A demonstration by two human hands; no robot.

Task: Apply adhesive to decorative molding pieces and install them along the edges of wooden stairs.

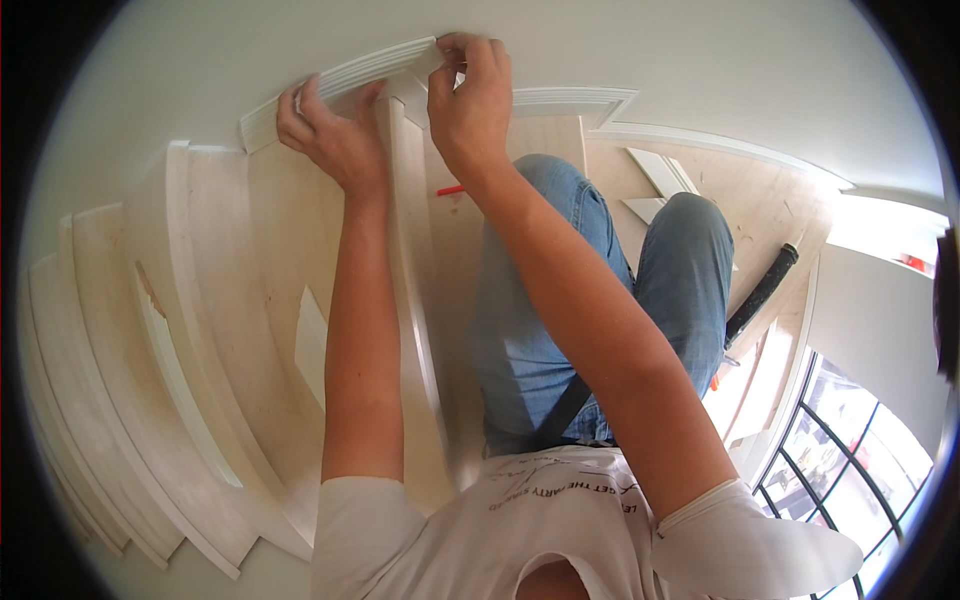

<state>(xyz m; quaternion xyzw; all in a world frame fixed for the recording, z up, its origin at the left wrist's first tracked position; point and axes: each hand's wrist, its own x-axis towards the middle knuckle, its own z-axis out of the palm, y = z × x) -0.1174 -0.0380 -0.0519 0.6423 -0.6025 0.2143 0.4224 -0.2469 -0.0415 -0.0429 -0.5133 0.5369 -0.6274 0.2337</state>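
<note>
A white length of grooved baseboard moulding is held against the wall at the end of a stair tread, its left end lower than its right. My left hand grips it near the middle, fingertips over its upper edge and thumb at its lower right. At its right end, my right hand is closed on the moulding's corner; the palm hides part of that grip. Another white moulding runs along the wall just right of my right hand. A red pencil-like stick lies on the tread below my right wrist.
Pale wooden stair treads descend to the left. White trim offcuts lie beyond my knees, with another offcut beside my left forearm. A black hose stands right of my knees, near a black-barred window.
</note>
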